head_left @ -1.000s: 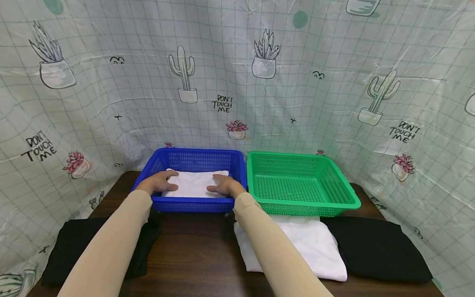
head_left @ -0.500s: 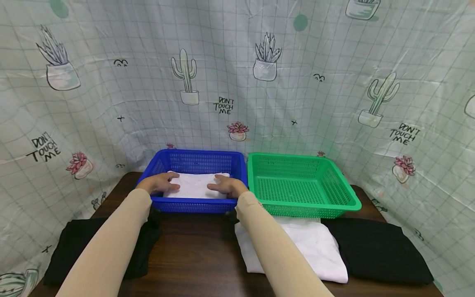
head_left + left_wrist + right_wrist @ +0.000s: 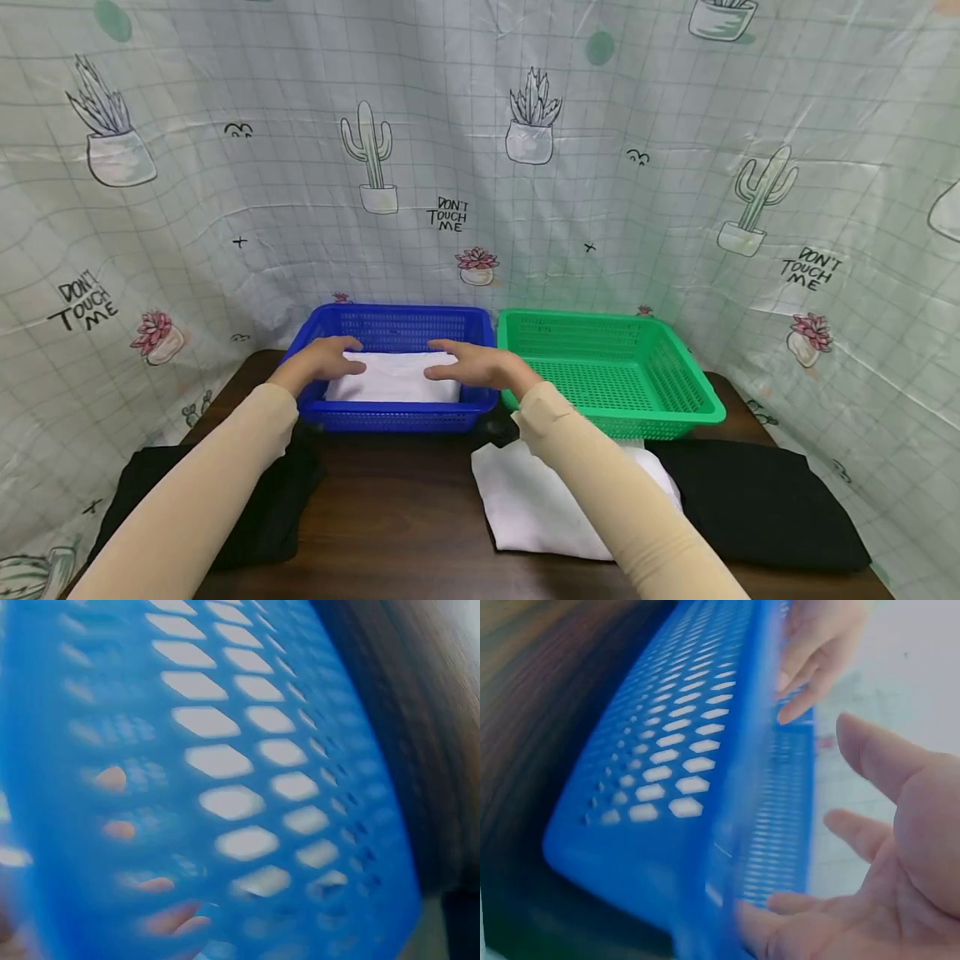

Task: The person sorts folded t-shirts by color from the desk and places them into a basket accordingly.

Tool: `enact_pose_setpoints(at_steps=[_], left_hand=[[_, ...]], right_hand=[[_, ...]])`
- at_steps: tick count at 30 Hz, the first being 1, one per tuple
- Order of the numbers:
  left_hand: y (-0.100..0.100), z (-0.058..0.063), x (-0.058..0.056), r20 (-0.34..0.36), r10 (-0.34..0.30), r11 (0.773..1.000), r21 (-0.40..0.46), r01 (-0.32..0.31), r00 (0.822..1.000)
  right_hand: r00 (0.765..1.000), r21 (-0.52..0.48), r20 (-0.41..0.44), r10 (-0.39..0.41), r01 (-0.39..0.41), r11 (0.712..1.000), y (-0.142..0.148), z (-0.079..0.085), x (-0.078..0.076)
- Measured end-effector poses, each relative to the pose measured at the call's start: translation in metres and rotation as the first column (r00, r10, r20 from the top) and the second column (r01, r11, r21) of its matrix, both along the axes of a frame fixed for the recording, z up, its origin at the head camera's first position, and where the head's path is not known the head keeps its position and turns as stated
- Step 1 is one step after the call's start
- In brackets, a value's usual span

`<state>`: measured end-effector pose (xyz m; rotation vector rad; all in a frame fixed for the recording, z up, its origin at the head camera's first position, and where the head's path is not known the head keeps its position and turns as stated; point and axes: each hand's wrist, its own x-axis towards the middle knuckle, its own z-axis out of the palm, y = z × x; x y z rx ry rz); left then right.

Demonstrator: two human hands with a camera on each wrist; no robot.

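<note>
A folded white cloth [image 3: 393,379] lies flat in the blue plastic basket [image 3: 393,414]. My left hand [image 3: 322,361] hovers at the basket's left side, fingers loosely spread over the cloth's edge. At the right side my right hand [image 3: 483,367] is raised over the rim, with its fingers apart and nothing in them. In the right wrist view the right palm [image 3: 907,862] shows open beside the basket wall [image 3: 660,772], and the left hand [image 3: 821,656] appears beyond. Through the wall's holes [image 3: 217,761] in the left wrist view, white cloth and some fingertips show, blurred.
A green basket [image 3: 615,419] stands right of the blue one. On the brown table [image 3: 390,508] in front lie another folded white cloth [image 3: 536,504], a black cloth [image 3: 757,504] at right and a black cloth [image 3: 273,517] at left. A patterned curtain [image 3: 480,158] closes off the back.
My right hand has lifted off the white cloth and moved right, over the basket's rim. The left hand has risen slightly. The cloth stays in the blue basket.
</note>
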<state>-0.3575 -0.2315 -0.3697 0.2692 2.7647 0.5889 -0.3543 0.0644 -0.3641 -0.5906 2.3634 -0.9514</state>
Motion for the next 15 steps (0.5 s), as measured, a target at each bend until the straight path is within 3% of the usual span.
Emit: enact_pose_setpoints(at_steps=[3,7,11,15], left_hand=[[0.012,0.010,0.008,-0.091,-0.013,0.999,0.046,0.017,0.996],[0.028,0.023,0.026,-0.172,-0.031,0.987,0.153,0.058,0.985],[0.045,0.031,0.051,-0.221,-0.053,0.966,0.234,0.106,0.974],[0.062,0.035,0.080,-0.265,-0.092,0.926,0.332,0.180,0.960]], right_hand=[[0.998,-0.038,-0.029,0.055,-0.056,0.998,0.022,0.014,0.009],[0.997,-0.098,-0.053,0.058,-0.063,0.993,0.060,0.030,0.027],[0.998,-0.165,-0.054,0.029,-0.037,0.986,0.100,0.041,0.054],[0.998,-0.245,-0.060,0.000,-0.014,0.969,0.141,0.046,0.083]])
